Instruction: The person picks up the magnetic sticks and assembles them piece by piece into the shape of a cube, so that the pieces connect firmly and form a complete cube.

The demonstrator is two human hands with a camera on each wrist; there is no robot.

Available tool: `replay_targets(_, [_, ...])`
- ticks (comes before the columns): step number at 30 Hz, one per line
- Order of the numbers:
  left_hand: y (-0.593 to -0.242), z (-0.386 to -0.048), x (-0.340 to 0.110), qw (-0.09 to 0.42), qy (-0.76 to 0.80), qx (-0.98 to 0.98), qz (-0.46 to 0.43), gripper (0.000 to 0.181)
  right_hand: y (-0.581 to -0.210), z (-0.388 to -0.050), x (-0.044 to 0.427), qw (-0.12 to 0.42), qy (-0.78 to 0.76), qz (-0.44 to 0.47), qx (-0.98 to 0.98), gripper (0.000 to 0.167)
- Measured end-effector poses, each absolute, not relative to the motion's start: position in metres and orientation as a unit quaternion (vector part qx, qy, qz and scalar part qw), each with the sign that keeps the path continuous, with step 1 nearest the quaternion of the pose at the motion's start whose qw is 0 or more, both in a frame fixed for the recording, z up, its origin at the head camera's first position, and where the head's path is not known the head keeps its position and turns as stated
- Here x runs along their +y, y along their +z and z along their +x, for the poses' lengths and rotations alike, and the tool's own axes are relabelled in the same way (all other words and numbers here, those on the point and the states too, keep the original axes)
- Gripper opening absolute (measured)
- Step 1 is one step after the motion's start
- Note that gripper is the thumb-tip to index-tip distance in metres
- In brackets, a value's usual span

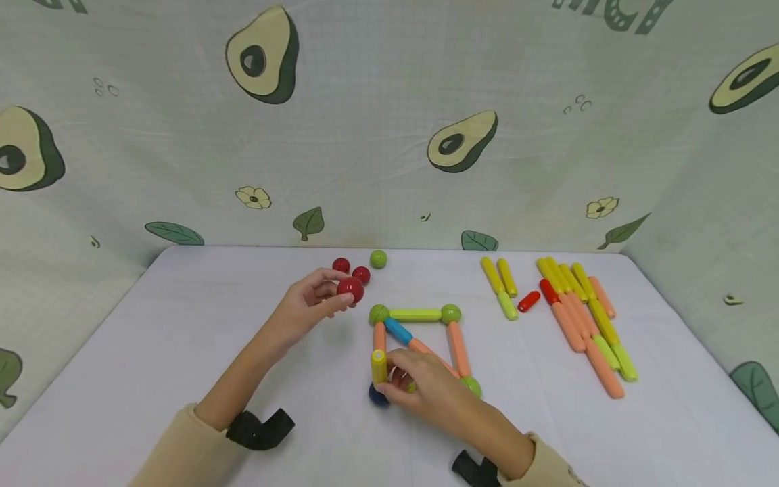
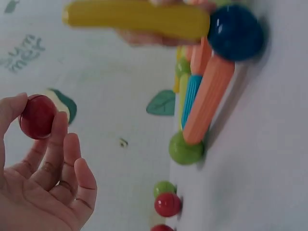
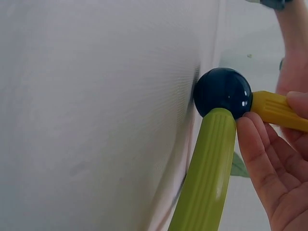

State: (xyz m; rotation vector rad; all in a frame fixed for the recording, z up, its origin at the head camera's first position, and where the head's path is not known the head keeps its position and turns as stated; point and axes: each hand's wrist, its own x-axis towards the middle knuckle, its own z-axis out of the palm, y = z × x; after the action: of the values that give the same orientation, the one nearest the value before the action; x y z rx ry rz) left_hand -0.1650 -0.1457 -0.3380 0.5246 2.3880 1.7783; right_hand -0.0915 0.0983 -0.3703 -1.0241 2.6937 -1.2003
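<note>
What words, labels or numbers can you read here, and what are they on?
"sum mer", on two lines, on the patterned cloth backdrop, in the left wrist view.
Large letters along the backdrop's top, head view: cut off, unreadable.
Marks on the right sleeve: too small to read.
None visible on the held red ball or yellow stick.

A lane of white desk (image 1: 511, 368) opens between the square stick-and-ball frame (image 1: 416, 314) and the multicoloured sticks (image 1: 569, 328), but an upright yellow stick (image 1: 379, 369) blocks passage over the dark-blue ball (image 3: 222, 91).
</note>
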Motion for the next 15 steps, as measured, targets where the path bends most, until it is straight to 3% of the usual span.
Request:
replay_targets(7, [-0.339, -0.117, -0.135, 0.060, 0.575, 0.774, 0.259, 0.035, -0.369, -0.092, 0.098, 0.024, -0.389, -0.317, 0.865, 0.012])
replay_targets(15, [-0.341, -0.104, -0.131, 0.068, 0.583, 0.762, 0.274, 0.034, -0.368, -0.094, 0.097, 0.031, -0.385, -0.319, 0.866, 0.014])
